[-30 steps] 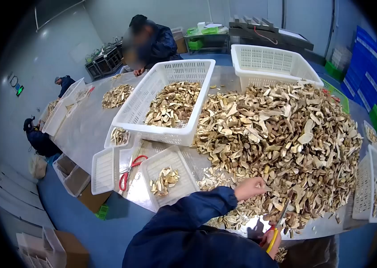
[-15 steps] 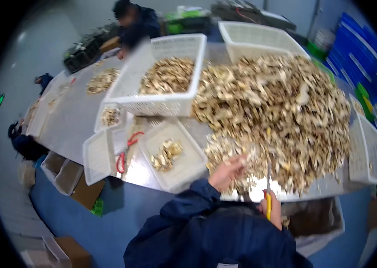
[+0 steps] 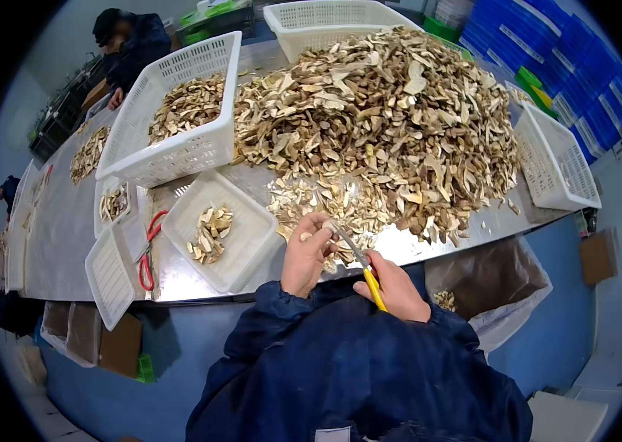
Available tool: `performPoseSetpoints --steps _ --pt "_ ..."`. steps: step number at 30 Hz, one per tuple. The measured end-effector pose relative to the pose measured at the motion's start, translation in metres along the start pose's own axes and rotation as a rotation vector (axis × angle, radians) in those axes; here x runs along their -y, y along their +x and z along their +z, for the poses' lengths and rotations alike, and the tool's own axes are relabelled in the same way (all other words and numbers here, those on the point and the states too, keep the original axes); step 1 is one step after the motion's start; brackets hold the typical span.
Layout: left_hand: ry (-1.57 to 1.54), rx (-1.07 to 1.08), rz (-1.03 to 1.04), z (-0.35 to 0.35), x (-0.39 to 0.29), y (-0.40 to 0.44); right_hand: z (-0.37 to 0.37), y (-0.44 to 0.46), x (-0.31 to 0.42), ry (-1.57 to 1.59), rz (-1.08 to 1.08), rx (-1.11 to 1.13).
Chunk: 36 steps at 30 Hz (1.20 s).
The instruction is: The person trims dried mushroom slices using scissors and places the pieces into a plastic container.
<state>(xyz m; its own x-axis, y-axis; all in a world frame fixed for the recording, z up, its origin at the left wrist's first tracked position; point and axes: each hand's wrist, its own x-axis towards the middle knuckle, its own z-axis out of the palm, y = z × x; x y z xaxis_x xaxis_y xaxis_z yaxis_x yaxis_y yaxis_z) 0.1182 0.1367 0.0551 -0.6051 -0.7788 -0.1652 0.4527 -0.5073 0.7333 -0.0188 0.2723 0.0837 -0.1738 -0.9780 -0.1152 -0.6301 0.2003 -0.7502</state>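
Observation:
My left hand (image 3: 305, 254) is closed in a pinch around a small pale mushroom slice (image 3: 328, 227), mostly covered by the fingers. My right hand (image 3: 397, 289) grips a yellow-handled knife (image 3: 375, 286), its narrow metal blade angled up and left so that the tip meets the slice at my left fingertips. Under and just beyond both hands lie scattered pale mushroom pieces (image 3: 355, 202). Behind them rises a large heap of dried mushroom slices (image 3: 399, 125). To the left of my left hand, a shallow white tray (image 3: 252, 247) holds a small pile of slices (image 3: 211, 234).
Red-handled scissors (image 3: 147, 254) lie left of the tray, near a small white basket (image 3: 110, 274). Large white crates (image 3: 178, 158) stand around the heap. A lined bin (image 3: 488, 276) sits below the table edge at right. Across the table is another person (image 3: 138, 48).
The camera view has shifted, so the table sits higher and further left. My hands have come together, bringing the blade tip to the slice in my left fingers.

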Motion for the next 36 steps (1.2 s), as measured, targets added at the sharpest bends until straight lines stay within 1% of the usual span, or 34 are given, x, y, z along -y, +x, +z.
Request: performPoseSetpoints --steps 1,5,6,9,10,13,14,17,18,19,21,22,24,25,26,28,29,31,32,35,36 --pt "0.012 0.001 0.002 0.001 0.002 -0.002 0.0 0.0 -0.001 -0.006 -0.017 -0.012" --pt "-0.016 0.008 -0.014 -0.01 0.016 0.001 0.0 0.001 -0.008 -0.004 0.014 0.057" --pt "-0.025 -0.029 -0.029 -0.008 0.015 -0.001 0.005 0.0 -0.013 0.037 -0.045 0.029" --pt "-0.079 -0.033 -0.071 -0.014 0.019 -0.001 0.013 0.004 -0.024 0.066 -0.059 0.074" --pt "-0.097 -0.062 -0.088 -0.019 0.022 -0.001 0.016 0.003 -0.026 0.049 -0.069 0.057" --pt "-0.434 0.172 -0.169 -0.04 0.028 -0.001 0.017 0.002 -0.039 0.136 -0.067 0.059" --pt "-0.563 0.236 -0.198 -0.047 0.03 0.0 0.015 -0.001 -0.043 0.154 -0.074 0.012" --pt "-0.511 0.011 -0.196 -0.039 0.019 -0.003 0.0 -0.009 -0.054 0.199 0.005 -0.025" --pt "-0.488 0.005 -0.185 -0.038 0.016 0.001 0.004 -0.012 -0.067 0.262 0.057 -0.068" --pt "-0.467 -0.002 -0.174 -0.036 0.012 0.009 0.006 -0.013 -0.076 0.347 0.048 -0.142" --pt "-0.424 -0.024 -0.154 -0.036 0.005 0.029 0.001 -0.023 -0.086 0.501 0.168 -0.185" --pt "-0.389 0.026 -0.17 -0.045 0.004 0.045 0.003 -0.026 -0.092 0.537 0.116 -0.24" --pt "-0.283 0.158 -0.297 -0.075 0.002 0.086 0.004 -0.032 -0.098 0.566 0.131 -0.264" --pt "-0.227 0.228 -0.359 -0.071 -0.005 0.099 0.002 -0.033 -0.097 0.581 0.139 -0.271" --pt "0.083 0.163 -0.286 -0.065 -0.006 0.108 0.001 -0.033 -0.097 0.577 0.128 -0.277" --pt "0.703 0.032 -0.13 -0.019 -0.006 0.11 0.002 -0.034 -0.096 0.576 0.114 -0.291" --pt "0.908 0.035 -0.041 -0.014 0.004 0.118 0.002 -0.034 -0.095 0.56 0.116 -0.285" --pt "1.444 0.11 0.239 -0.003 0.016 0.125 -0.004 -0.035 -0.091 0.518 0.119 -0.271" --pt "1.584 0.102 0.34 -0.005 0.028 0.131 -0.007 -0.036 -0.087 0.538 0.137 -0.259" --pt "1.847 0.116 0.358 -0.005 0.046 0.136 -0.012 -0.039 -0.084 0.528 0.166 -0.227" --pt "1.835 0.133 0.36 -0.005 0.048 0.137 -0.011 -0.04 -0.086 0.531 0.158 -0.239"
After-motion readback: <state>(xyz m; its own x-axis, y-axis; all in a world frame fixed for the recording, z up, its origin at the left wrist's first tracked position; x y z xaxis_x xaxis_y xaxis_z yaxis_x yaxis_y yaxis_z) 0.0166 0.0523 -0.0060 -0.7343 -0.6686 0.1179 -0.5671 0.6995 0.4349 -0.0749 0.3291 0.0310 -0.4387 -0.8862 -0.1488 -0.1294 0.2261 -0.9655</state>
